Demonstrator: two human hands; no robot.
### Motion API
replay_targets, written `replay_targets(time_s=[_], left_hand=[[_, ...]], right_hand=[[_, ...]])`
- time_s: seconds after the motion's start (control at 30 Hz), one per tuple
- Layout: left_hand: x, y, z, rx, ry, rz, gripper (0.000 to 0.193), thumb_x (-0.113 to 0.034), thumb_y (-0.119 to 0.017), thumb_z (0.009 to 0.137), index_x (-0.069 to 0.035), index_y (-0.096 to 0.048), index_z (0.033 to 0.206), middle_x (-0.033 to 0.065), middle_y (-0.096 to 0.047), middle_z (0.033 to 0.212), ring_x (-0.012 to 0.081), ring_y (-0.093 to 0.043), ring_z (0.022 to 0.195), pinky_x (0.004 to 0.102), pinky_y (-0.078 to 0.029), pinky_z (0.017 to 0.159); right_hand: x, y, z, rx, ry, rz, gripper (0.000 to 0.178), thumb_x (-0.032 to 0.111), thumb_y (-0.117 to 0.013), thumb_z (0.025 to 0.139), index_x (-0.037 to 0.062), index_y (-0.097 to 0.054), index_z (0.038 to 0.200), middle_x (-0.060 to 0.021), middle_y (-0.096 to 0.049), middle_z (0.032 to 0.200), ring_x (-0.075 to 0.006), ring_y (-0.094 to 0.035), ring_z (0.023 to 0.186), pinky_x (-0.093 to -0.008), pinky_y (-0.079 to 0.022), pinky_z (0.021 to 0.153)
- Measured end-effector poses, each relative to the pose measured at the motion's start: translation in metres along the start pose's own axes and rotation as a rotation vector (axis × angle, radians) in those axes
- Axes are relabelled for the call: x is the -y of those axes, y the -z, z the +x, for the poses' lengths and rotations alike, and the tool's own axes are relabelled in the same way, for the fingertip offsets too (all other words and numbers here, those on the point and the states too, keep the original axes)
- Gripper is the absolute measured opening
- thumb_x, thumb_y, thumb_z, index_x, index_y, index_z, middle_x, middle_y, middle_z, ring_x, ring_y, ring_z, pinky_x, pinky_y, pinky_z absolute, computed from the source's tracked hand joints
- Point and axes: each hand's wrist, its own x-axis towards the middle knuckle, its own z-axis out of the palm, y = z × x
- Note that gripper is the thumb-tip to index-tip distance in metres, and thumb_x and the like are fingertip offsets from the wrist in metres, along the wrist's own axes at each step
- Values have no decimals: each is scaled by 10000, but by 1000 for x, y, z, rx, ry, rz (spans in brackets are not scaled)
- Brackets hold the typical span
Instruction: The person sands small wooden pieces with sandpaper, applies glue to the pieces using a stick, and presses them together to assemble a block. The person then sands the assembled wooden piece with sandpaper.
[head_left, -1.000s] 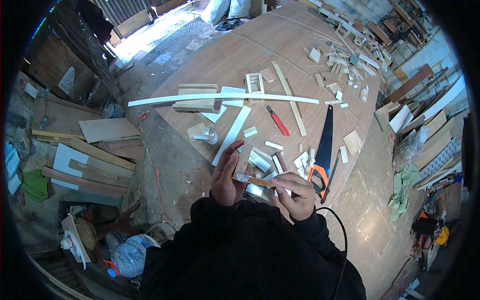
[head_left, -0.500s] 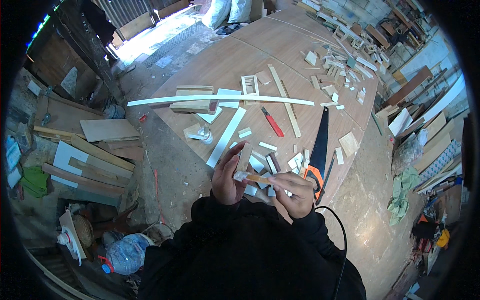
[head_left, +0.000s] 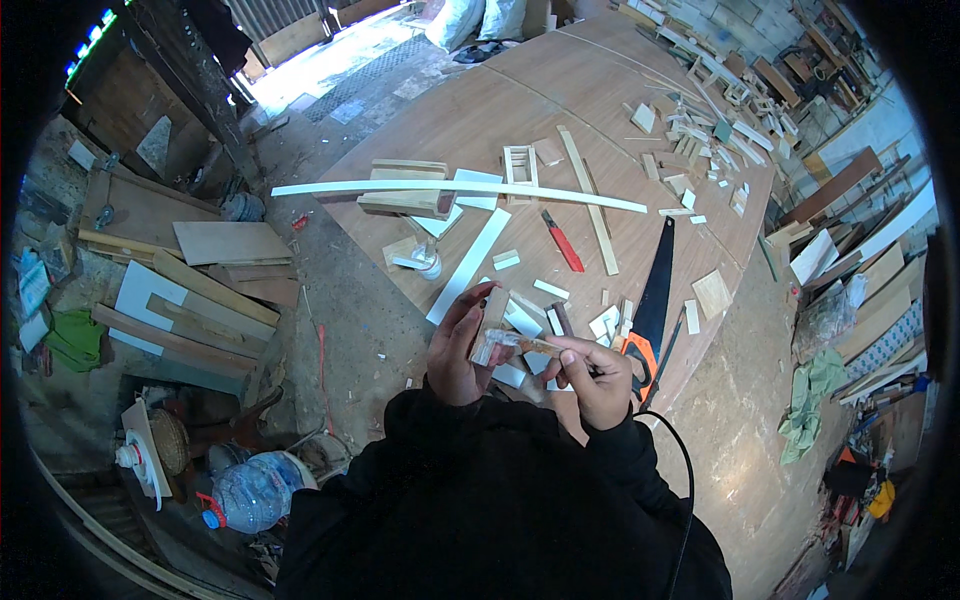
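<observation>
My left hand [head_left: 457, 352] is closed around a small wooden block [head_left: 494, 312] above the table's near edge. White paste, apparently glue, is smeared on the block's near face. Between the thumb and fingers of my right hand [head_left: 598, 382] is a thin wooden stick [head_left: 540, 346], its tip at the smeared face. Behind my hands, a small open container [head_left: 430, 266] has a white strip beside it. A red-handled knife [head_left: 564, 244] lies farther back. Right of my right hand is a handsaw [head_left: 655, 290] with an orange and black handle.
The wooden table [head_left: 480, 110] carries a long white strip [head_left: 440, 187], a small wooden frame [head_left: 520, 168], many offcuts [head_left: 690, 150] at the far right and a slim dark tool [head_left: 667, 355] beside the saw. Boards [head_left: 190, 310] and a large water bottle [head_left: 255, 495] stand at left.
The block has turned so its white-smeared face shows more. The stick's tip has shifted on it and my right hand has moved slightly right. The whole view has swung a little.
</observation>
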Motion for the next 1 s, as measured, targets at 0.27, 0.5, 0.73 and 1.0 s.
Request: replay_targets(time_s=[0.27,0.5,0.73,1.0], left_hand=[[3,16,2,84,50,-241,373,-153,-382,972,76,-399,1266,188,-474,1248,150,-622,776,258,-540,691],[6,20,4,104,-66,-103,368,-172,-447,948,24,-433,1259,193,-514,1196,202,-596,997,275,-536,746],[-4,11,1,195,-458,589,335,-172,-432,960,2,-472,1243,97,-556,1090,93,-539,729,243,-452,594],[-3,18,1,205,22,-164,347,-167,-423,960,6,-448,1260,89,-536,1083,98,-545,755,243,-458,590]], right_hand=[[2,0,0,95,-61,22,246,125,-528,940,-29,-638,1097,-71,-647,702,-62,-501,559,-198,-396,529],[9,3,-1,172,-182,147,253,134,-519,944,-43,-633,1084,-79,-624,662,-66,-467,514,-200,-379,511],[-1,3,7,39,-165,173,246,109,-495,942,-44,-636,1071,-68,-602,626,-62,-456,490,-203,-370,493],[1,0,7,118,-159,98,250,143,-517,943,-36,-642,1063,-86,-628,664,-66,-451,497,-205,-376,506]])
